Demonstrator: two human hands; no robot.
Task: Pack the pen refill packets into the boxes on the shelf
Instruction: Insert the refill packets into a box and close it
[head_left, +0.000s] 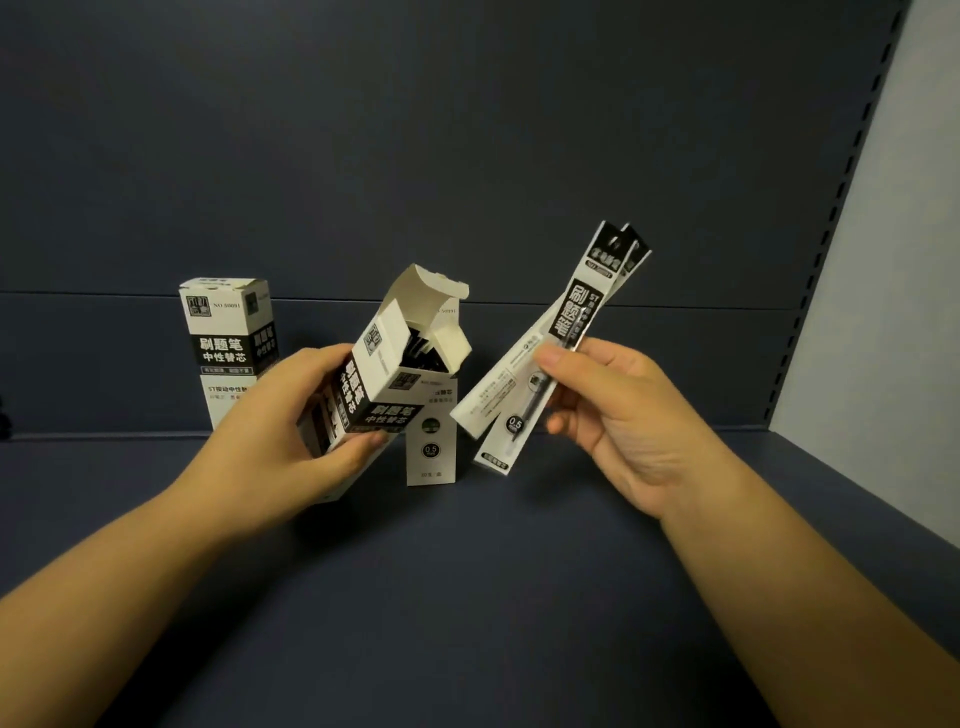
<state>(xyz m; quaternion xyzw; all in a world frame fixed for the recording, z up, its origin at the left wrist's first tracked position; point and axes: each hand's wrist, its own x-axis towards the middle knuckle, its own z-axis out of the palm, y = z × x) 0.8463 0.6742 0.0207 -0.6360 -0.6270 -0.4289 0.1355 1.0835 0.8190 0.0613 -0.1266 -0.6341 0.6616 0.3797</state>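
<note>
Packets fanned, box mouth narrow: watch the insertion.

Your left hand (291, 415) has its grip wrapped round the tilted open box (374, 374), lifted off the shelf (467, 597), its flaps up and dark packets already showing inside. Your right hand (613, 410) pinches two or three refill packets (545, 353), splayed apart, to the right of the box mouth. Splayed like that, a corner could likely catch on a flap or on the packets inside and buckle; a loose pinch may let one slip. Another box (431, 441) stands just behind, a closed box (228, 338) at far left.
</note>
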